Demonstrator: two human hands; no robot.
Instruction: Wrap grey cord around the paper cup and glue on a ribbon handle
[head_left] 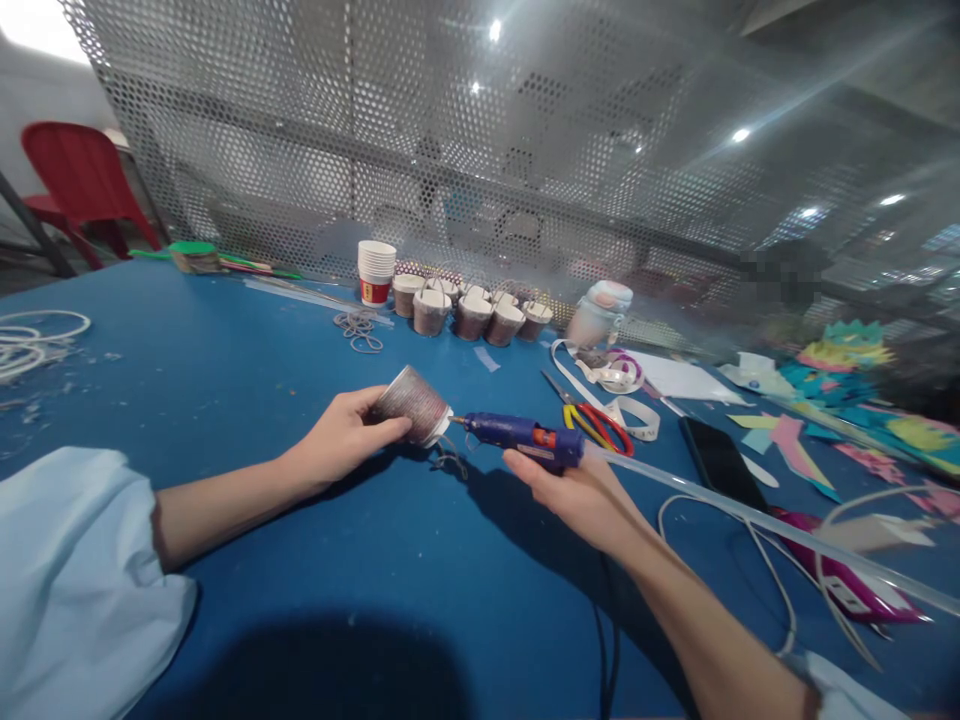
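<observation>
My left hand is closed round a paper cup wrapped in grey-brown string, held tilted on its side just above the blue table. My right hand grips a blue hot glue gun with a long clear glue stick trailing from its back. The gun's nozzle touches the cup's narrow end. A loose loop of string hangs under the cup.
At the back stand a stack of white paper cups and several string-wrapped cups. Scissors, white ribbon, a black phone, coloured paper cutouts, cables and a jar lie to the right. A perforated metal screen backs the table.
</observation>
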